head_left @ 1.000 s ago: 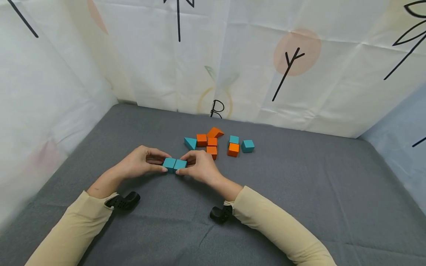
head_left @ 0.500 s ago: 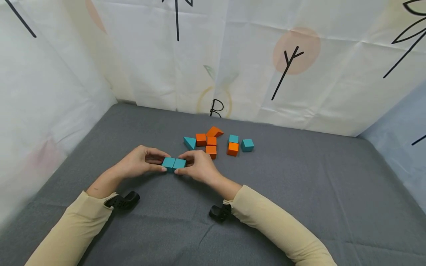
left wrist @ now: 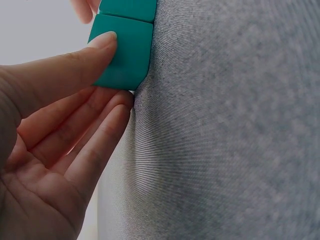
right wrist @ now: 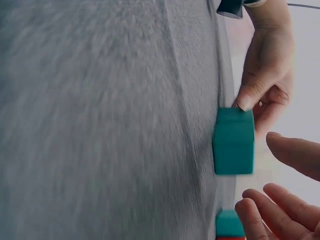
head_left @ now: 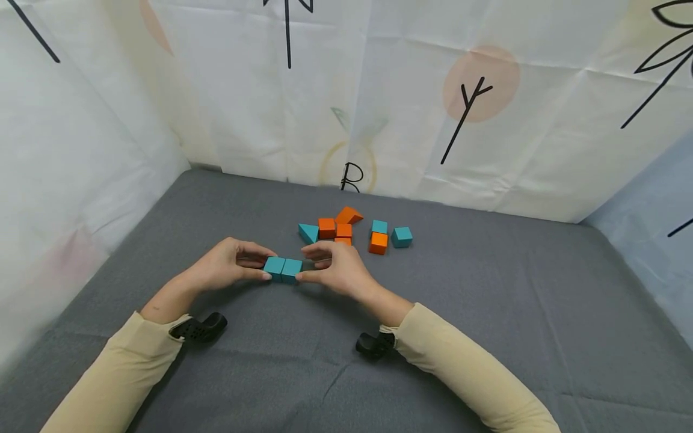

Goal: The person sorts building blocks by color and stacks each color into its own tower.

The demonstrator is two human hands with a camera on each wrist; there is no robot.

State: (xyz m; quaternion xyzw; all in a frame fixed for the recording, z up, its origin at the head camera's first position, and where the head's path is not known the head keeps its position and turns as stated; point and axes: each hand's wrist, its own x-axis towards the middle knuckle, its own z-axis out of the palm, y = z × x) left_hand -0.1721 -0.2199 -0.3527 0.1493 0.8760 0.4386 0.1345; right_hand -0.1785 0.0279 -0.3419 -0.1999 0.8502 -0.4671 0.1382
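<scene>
Two teal cubes sit side by side on the grey cloth, faces together. My left hand [head_left: 224, 263] pinches the left cube [head_left: 274, 266], thumb on its near face, as the left wrist view shows with the thumb [left wrist: 102, 47] pressed on it. Just right of the pair, my right hand [head_left: 342, 267] has its thumb and fingers spread apart. In the right wrist view a gap shows between that hand's fingers [right wrist: 280, 212] and the right teal cube [right wrist: 234, 155]. Behind the right hand, an orange cube [head_left: 343, 240] is partly hidden.
Beyond the hands lie a teal triangular block [head_left: 308, 233], two more orange cubes [head_left: 326, 228] and an orange wedge [head_left: 348, 215]. To their right, an orange cube [head_left: 378, 243] stands before a teal cube [head_left: 379, 226], with another teal cube [head_left: 402, 237] beside them. A printed curtain [head_left: 400, 108] hangs behind.
My right hand has let go of the right teal cube, opened its fingers and drawn off to the right. The left hand and both teal cubes stay in place.
</scene>
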